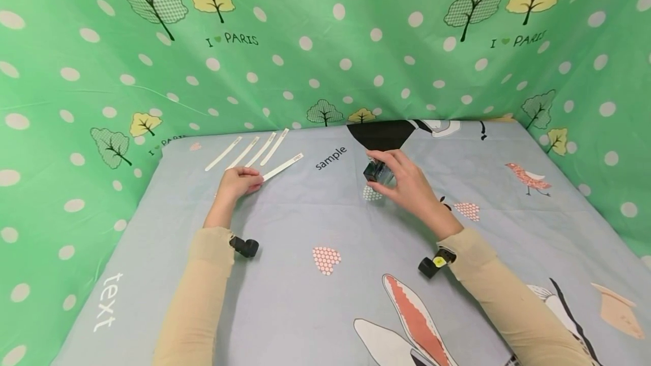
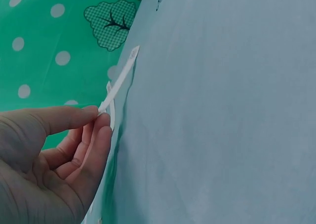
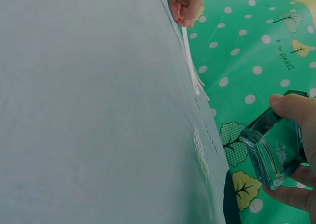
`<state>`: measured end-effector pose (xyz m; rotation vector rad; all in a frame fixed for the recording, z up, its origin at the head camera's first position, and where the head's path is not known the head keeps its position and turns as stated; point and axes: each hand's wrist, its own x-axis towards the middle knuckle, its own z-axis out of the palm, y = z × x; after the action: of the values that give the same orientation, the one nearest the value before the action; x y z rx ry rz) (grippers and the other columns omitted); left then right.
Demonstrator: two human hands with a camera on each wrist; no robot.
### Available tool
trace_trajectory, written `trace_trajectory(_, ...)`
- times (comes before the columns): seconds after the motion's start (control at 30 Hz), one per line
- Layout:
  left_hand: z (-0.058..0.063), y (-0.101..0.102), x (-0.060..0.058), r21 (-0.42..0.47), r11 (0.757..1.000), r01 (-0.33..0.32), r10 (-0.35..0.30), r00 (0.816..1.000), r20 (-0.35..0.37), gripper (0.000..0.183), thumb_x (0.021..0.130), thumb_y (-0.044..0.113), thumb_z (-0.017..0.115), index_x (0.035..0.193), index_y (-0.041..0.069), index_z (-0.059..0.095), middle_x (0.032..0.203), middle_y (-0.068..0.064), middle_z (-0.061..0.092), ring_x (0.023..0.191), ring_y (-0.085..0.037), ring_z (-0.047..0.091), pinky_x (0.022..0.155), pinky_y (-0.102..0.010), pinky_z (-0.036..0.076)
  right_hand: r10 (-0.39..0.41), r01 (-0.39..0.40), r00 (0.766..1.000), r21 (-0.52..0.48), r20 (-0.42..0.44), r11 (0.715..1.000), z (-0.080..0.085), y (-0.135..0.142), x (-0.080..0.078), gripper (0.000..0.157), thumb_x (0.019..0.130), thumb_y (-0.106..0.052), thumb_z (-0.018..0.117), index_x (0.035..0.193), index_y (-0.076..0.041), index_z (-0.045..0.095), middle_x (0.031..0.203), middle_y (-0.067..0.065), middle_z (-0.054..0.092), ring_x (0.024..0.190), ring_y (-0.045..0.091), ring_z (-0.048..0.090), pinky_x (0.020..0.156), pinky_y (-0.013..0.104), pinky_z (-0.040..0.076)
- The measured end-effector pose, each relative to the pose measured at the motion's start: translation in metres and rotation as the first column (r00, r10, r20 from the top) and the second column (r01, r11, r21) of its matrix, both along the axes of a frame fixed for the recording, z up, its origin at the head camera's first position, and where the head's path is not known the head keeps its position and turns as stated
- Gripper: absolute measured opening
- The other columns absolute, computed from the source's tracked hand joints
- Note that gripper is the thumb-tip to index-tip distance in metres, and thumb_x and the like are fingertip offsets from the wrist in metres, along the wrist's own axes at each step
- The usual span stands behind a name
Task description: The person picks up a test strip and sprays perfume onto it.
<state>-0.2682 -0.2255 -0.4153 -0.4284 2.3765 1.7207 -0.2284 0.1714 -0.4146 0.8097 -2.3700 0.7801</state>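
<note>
Between thumb and fingertips, my left hand point(image 1: 241, 183) pinches one end of a white paper test strip point(image 1: 282, 166). The strip's free end, marked with small print, points up and to the right in the head view. My right hand point(image 1: 409, 184) grips a square glass perfume bottle point(image 3: 276, 147), thumb on one side and fingers on the other. Its glass looks teal, with small lettering on one face, and a dark part point(image 1: 375, 170) faces left in the head view. Several more white strips point(image 1: 247, 152) lie side by side just beyond my left hand.
A blue-grey printed cloth point(image 1: 285, 292) covers the table, with hearts, a bird and the words "sample" and "text" on it. Behind the table hangs a green dotted curtain point(image 1: 315, 44). Each wrist carries a small black camera point(image 1: 246, 247).
</note>
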Motion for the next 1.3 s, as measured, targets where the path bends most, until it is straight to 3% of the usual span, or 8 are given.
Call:
trace_trajectory(0.27,-0.001,-0.006,0.002,-0.093,0.996,0.001,-0.001,1.0,-0.004,0.031,0.092,0.006,0.068,0.118,-0.007,0.059,0.072,0.012,0.061,0.067,0.003,0.063,0.071,-0.014,0.058,-0.007,0.007,1.0,0.006,0.012,1.0,0.0,-0.001,0.0,0.068,0.081,-0.024,0.084,0.141,-0.023,0.052,0.115,0.011,0.058,0.094,0.025,0.06,0.069,0.039,0.054)
trace_trajectory(0.8,0.003,-0.01,-0.004,-0.087,0.996,-0.03,0.028,0.999,-0.024,0.023,0.094,0.011,0.067,0.113,-0.001,0.06,0.077,0.012,0.062,0.07,0.001,0.064,0.072,-0.016,0.059,-0.008,0.008,1.0,0.005,0.014,1.0,0.0,-0.002,-0.001,0.068,0.081,-0.023,0.084,0.14,-0.022,0.052,0.115,0.011,0.059,0.092,0.025,0.061,0.067,0.038,0.054)
trace_trajectory(1.13,0.003,-0.008,-0.011,-0.146,0.988,-0.044,0.031,0.995,-0.092,0.029,0.092,0.015,0.07,0.115,-0.001,0.063,0.079,0.014,0.059,0.075,0.002,0.059,0.069,-0.01,0.053,-0.016,0.016,1.0,0.007,0.019,1.0,0.0,-0.004,0.0,0.068,0.08,-0.023,0.085,0.14,-0.022,0.053,0.115,0.01,0.059,0.093,0.025,0.061,0.067,0.04,0.055)
trace_trajectory(1.3,0.001,-0.003,-0.015,-0.162,0.985,-0.067,0.048,0.992,-0.119,0.029,0.091,0.016,0.07,0.115,0.0,0.064,0.086,0.009,0.061,0.077,0.0,0.056,0.067,-0.009,0.05,-0.018,0.017,1.0,0.012,0.024,1.0,0.001,-0.004,0.0,0.068,0.08,-0.023,0.085,0.14,-0.022,0.053,0.115,0.011,0.059,0.092,0.025,0.061,0.066,0.039,0.054)
